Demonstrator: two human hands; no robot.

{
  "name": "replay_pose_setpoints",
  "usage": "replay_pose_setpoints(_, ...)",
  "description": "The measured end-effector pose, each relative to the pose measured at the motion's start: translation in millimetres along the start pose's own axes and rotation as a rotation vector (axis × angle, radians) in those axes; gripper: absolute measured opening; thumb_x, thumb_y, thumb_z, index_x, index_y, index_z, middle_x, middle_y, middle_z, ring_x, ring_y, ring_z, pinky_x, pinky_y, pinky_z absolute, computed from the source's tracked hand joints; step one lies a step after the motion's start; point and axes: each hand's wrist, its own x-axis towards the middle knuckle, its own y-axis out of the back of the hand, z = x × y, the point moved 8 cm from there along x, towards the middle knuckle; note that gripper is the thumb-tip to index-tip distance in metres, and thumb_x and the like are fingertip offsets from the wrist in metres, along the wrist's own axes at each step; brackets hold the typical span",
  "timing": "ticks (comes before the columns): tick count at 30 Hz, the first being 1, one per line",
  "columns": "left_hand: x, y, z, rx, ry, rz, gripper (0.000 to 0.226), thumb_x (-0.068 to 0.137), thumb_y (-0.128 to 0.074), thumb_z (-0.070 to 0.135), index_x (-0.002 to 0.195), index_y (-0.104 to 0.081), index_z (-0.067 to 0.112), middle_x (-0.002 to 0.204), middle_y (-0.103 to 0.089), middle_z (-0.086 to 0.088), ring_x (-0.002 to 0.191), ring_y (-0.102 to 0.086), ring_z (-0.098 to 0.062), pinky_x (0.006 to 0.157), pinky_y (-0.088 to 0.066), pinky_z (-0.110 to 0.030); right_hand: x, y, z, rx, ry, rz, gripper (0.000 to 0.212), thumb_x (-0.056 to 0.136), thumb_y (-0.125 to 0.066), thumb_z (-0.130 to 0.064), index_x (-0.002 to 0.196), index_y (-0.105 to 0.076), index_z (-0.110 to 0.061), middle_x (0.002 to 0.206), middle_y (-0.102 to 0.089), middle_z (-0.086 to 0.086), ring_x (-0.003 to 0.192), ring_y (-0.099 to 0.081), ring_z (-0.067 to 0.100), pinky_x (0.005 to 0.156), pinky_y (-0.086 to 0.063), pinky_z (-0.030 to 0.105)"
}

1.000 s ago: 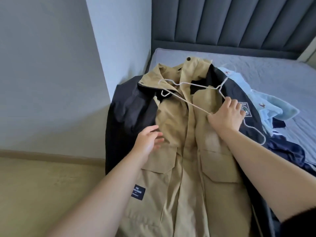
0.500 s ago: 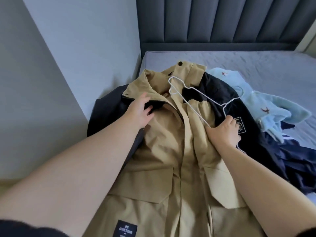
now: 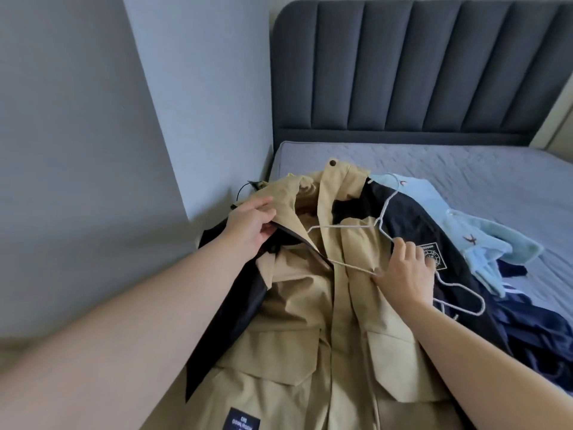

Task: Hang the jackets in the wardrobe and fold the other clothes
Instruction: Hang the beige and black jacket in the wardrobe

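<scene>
A tan and black jacket [image 3: 297,321] lies face up on the bed's near left corner. My left hand [image 3: 251,226] grips its left collar flap and lifts it. My right hand [image 3: 403,271] holds a white wire hanger [image 3: 347,226] on the jacket's chest, one hanger arm reaching toward the open collar. A second white hanger [image 3: 459,301] lies by my right wrist on the black sleeve. To the right lie a light blue garment [image 3: 471,240] and a dark navy garment [image 3: 533,333].
The grey mattress [image 3: 465,169] stretches to the back right, ending at a dark padded headboard [image 3: 418,72]. A grey wall [image 3: 93,150] stands close on the left of the bed. The wardrobe is out of view.
My left hand has gone from the jacket's chest up to the left collar and raised the flap. My right hand has turned the hanger so its arm points at the collar opening.
</scene>
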Motion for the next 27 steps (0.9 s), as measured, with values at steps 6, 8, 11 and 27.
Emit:
replay_pose_setpoints(6,-59,-58,13,0.036,0.08,-0.202,0.044,0.092,-0.03,-0.014,0.097,-0.064,0.014,0.11,-0.058,-0.01,0.09,-0.058,-0.02,0.073,-0.05,-0.031,-10,55,-45,0.02,0.088,0.044,0.079,0.078,-0.064,-0.056,0.137,-0.033,-0.013,0.118,-0.05,0.003,0.11,-0.047,0.024,0.094,-0.036,0.039)
replay_pose_setpoints(8,-80,-71,12,-0.014,0.137,-0.274,0.045,0.092,-0.03,-0.013,0.095,-0.066,0.012,0.101,-0.062,-0.01,0.084,-0.06,-0.02,0.069,-0.051,-0.031,-12,76,-59,0.037,0.104,0.076,0.081,0.076,-0.067,-0.056,0.136,-0.035,-0.013,0.116,-0.05,0.003,0.107,-0.048,0.024,0.09,-0.036,0.039)
replay_pose_setpoints(11,-111,-75,14,-0.081,0.199,-0.401,0.048,0.089,-0.028,-0.011,0.094,-0.071,0.009,0.088,-0.066,-0.009,0.083,-0.062,-0.022,0.086,-0.05,-0.037,-16,120,-85,0.121,0.243,0.234,0.069,0.064,-0.081,-0.041,0.119,-0.051,-0.011,0.098,-0.057,0.007,0.09,-0.054,0.03,0.076,-0.039,0.042)
replay_pose_setpoints(27,-227,-10,161,1.742,-1.082,0.155,0.052,0.083,-0.065,0.044,0.126,-0.054,0.015,0.113,-0.059,-0.009,0.105,-0.055,-0.03,0.085,-0.042,-0.04,-53,275,-137,0.41,0.461,0.693,0.064,0.057,-0.087,-0.03,0.109,-0.058,-0.007,0.089,-0.059,0.011,0.085,-0.056,0.034,0.081,-0.03,0.04)
